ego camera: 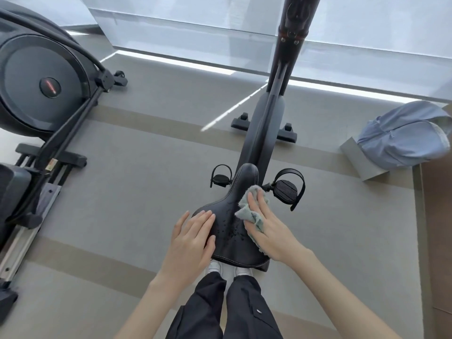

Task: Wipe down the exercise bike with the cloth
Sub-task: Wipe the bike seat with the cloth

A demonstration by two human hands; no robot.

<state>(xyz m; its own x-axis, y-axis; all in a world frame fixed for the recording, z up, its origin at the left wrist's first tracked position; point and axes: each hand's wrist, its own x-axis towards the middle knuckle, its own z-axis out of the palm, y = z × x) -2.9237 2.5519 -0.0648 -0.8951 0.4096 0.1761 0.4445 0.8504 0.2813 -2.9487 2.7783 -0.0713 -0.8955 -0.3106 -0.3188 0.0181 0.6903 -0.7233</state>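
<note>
While the cloth (247,212) lies bunched on the right side of the saddle (231,231), my right grip (269,228) presses it down, fingers nearly straight. My left grip (190,238) rests flat and open on the saddle's left edge, holding nothing. A blue bag (403,135) sits right of the bike (266,123).

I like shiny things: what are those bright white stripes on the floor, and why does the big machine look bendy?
Head view: the stripes are overexposed light, likely from the window; the wide-angle lens bends the elliptical machine at the left edge.
</note>
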